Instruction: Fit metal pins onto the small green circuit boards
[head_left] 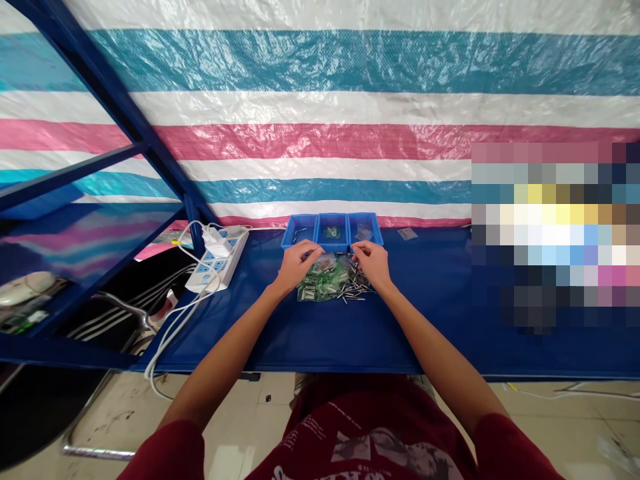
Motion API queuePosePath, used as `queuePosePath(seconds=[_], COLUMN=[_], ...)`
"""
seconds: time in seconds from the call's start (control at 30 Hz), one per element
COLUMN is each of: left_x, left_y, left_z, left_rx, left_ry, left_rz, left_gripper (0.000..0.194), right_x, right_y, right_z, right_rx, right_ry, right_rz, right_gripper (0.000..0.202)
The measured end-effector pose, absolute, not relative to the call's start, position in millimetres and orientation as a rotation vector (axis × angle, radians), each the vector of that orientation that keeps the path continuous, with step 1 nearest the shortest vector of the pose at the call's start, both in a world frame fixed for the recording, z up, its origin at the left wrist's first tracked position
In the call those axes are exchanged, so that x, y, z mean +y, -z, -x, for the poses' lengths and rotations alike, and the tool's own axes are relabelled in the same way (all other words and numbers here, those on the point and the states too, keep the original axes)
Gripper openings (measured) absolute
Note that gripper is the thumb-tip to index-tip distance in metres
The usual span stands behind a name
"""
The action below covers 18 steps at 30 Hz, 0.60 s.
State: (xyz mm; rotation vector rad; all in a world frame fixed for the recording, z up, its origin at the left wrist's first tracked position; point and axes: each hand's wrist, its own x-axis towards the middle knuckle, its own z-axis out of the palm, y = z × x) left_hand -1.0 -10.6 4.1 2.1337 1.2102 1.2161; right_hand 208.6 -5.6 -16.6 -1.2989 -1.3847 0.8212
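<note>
Head view: two hands, left hand (299, 265) and right hand (373, 263), fingertips curled inward, gripping or not I can't tell, above uncounted green plastic packets (320, 287) and slim silver metal rods (356, 289) on the blue worktop (330, 340), near three blue plastic trays (333, 245). Dark red shirt (370, 407): lettering unreadable.

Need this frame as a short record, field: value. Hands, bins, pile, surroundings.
Left hand: at left edge of the green packets; grip unclear
Right hand: by loose metal pieces; fingertip contents too small to tell
Bins: three blue bins in a row behind the pile; something green in the middle one
Left side: white power strip, plug and cables attached
Backdrop: striped sheet
</note>
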Motion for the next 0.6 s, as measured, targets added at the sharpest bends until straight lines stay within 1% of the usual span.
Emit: queuePosePath(seconds=[0.17,0.3,0.43,0.53,0.6], left_x=[-11.5,-10.5,-9.3,-10.0,-10.9], left_y=[-4.5,-3.6,-1.4,-1.1,-1.8], left_z=[0.1,0.9,1.2,0.5,0.0], left_rx=[1.212,1.207,1.197,1.167,1.158], left_ry=[-1.183,-1.165,-1.176,-1.155,-1.146], left_rz=[-2.161,-2.186,-2.209,-2.249,-2.262], left_gripper=[0.032,0.031,0.032,0.032,0.032], right_x=[-8.7,5.1,39.9,62.2,70.1], right_y=[16.2,14.5,12.7,17.0,22.8], right_z=[-208.3,-223.8,-260.6,-284.0,-292.2], right_rx=[-1.431,-1.333,-1.270,-1.370,-1.496], right_ry=[-0.666,-0.490,-0.241,-0.183,-0.173], right_rz=[1.316,1.364,1.707,2.054,2.182], right_gripper=[0.023,0.026,0.031,0.037,0.038])
